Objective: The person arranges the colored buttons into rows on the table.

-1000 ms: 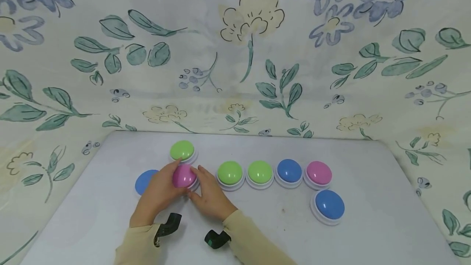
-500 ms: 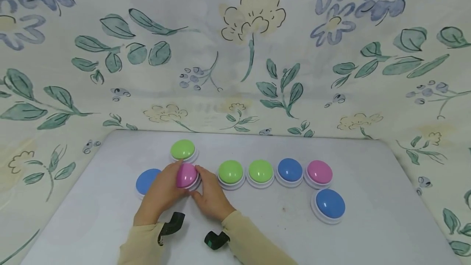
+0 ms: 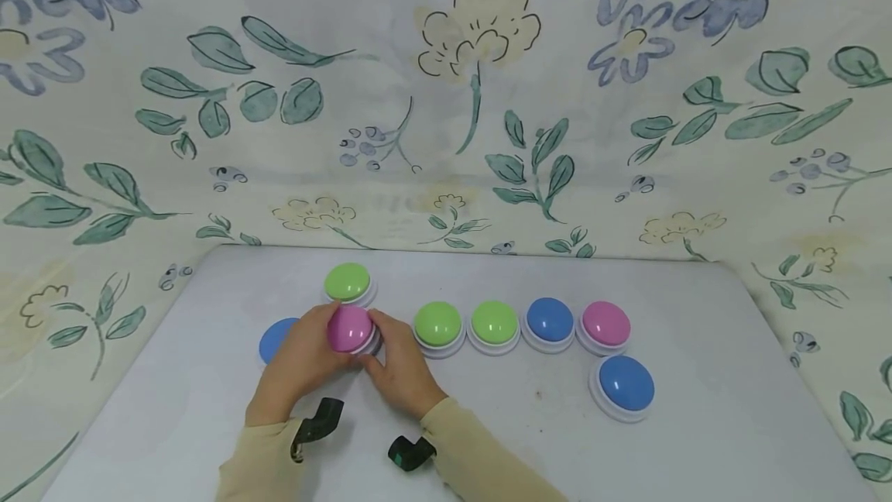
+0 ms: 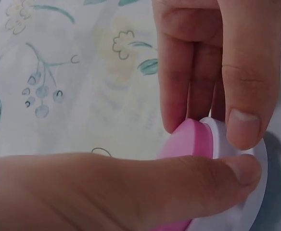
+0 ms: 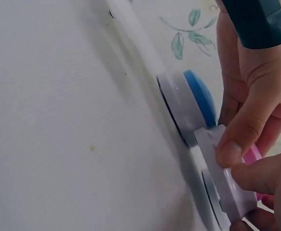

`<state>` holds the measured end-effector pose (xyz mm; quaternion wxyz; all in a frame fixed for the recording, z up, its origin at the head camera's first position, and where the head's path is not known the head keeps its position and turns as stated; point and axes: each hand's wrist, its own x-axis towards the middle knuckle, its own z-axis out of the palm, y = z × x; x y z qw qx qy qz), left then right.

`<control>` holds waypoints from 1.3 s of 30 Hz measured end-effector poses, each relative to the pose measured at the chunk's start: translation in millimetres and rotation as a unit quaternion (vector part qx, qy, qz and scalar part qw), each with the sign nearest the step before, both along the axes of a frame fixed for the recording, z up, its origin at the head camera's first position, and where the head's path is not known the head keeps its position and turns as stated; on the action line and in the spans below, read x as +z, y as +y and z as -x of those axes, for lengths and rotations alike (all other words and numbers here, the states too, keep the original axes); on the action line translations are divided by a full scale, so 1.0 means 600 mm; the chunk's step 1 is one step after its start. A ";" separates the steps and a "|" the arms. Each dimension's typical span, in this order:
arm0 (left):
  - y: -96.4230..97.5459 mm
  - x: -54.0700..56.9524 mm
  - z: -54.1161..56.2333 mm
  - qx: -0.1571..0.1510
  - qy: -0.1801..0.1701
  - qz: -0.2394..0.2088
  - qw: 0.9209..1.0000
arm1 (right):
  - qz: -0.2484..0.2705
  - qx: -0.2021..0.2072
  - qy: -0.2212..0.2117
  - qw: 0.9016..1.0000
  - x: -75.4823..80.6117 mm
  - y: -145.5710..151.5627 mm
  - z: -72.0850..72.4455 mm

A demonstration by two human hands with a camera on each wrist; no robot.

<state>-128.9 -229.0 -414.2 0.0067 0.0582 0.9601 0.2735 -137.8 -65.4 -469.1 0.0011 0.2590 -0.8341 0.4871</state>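
A pink dome push button [image 3: 350, 329] with a white round base is held between both hands at the left of the table. My left hand [image 3: 300, 359] grips its left side, thumb at the near edge. From the right, my right hand [image 3: 404, 374] grips it too, and the thumbs come close together. In the right wrist view, the white base [image 5: 221, 175] appears raised off the tabletop. Just behind stands a green push button [image 3: 347, 282]. The left hand partly covers a blue push button [image 3: 274, 341].
To the right, two green push buttons [image 3: 437, 324], a blue one [image 3: 550, 320] and a pink one [image 3: 606, 323] stand in a row. Another blue push button [image 3: 627, 383] sits nearer at the right. The white table [image 3: 488, 440] ends at a floral cloth [image 3: 390, 184].
The held pink button shifts slightly right, then back left, with the left hand moving along. The right hand barely moves, and the other buttons stay in place.
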 end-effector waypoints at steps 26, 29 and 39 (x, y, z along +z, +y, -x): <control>-0.009 0.041 -0.007 -0.032 0.032 -0.041 0.998 | 0.017 -0.040 0.031 0.999 0.049 0.026 -0.001; -0.009 0.046 -0.009 -0.034 0.043 -0.050 0.997 | 0.005 -0.031 0.033 0.999 0.058 0.031 0.000; -0.006 0.050 -0.013 -0.048 0.067 -0.066 0.994 | -0.033 -0.014 0.036 0.999 0.083 0.050 0.000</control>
